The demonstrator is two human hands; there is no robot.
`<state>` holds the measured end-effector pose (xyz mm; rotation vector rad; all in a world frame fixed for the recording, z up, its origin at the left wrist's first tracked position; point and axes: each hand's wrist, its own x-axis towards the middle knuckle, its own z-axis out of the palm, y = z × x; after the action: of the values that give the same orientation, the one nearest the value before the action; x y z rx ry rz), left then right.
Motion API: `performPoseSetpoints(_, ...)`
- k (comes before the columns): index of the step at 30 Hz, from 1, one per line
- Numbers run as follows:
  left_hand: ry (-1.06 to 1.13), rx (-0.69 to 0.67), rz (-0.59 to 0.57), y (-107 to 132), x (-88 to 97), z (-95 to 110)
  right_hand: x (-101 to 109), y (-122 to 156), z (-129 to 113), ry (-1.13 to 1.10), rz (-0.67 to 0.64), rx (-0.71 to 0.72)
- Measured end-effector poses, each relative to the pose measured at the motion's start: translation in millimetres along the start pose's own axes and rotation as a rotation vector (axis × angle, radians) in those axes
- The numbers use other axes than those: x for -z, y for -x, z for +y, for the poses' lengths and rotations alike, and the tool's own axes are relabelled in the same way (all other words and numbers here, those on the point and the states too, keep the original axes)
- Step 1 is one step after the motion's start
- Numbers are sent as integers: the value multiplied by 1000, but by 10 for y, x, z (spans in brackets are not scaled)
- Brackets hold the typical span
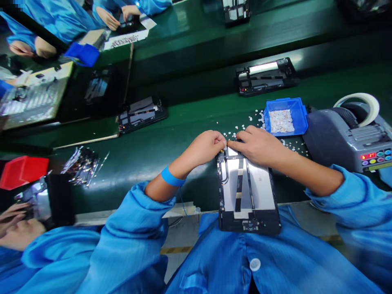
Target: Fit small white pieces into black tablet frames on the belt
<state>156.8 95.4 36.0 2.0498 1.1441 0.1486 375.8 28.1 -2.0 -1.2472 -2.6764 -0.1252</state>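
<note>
A: Main item?
B: One opened tablet [260, 183], lying at lower centre-right of the frame, its lower end projecting past the green workbench [186, 112].
A: Left hand [206, 148]?
B: Wearing a blue wristband [173, 177]; thumb and forefinger are pinching together at the tablet's upper-left corner. Gripping a small part: cannot tell.
A: Right hand [260, 145]?
B: Fingers are bending over the tablet's upper end, forefinger pointing toward the left fingertips. Any grasp: cannot tell.
A: Surrounding stock?
B: Blue bin [298, 116], right of centre, holding white pieces [281, 121]; grey tape dispenser [329, 136], standing at the right edge.
</note>
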Motion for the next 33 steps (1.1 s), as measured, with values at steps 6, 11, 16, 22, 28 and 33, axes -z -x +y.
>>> performPoseSetpoints(6,-37,-21,50,18,-48,-23,-7,-3,-5,-9,-8,-12)
performPoseSetpoints(11,-78,-31,91,41,-85,-30,7,-3,-10,-28,-13,-16)
performPoseSetpoints(16,-80,-27,149,61,-176,-65,15,-3,-13,-10,-7,-7)
performPoseSetpoints(22,3,-39,320,118,-366,-129,7,1,-13,4,13,6)
performPoseSetpoints(28,339,91,396,95,-459,-194,-1,10,4,-21,-4,17)
performPoseSetpoints(33,555,158,374,47,-520,-229,-12,4,2,-27,5,23)
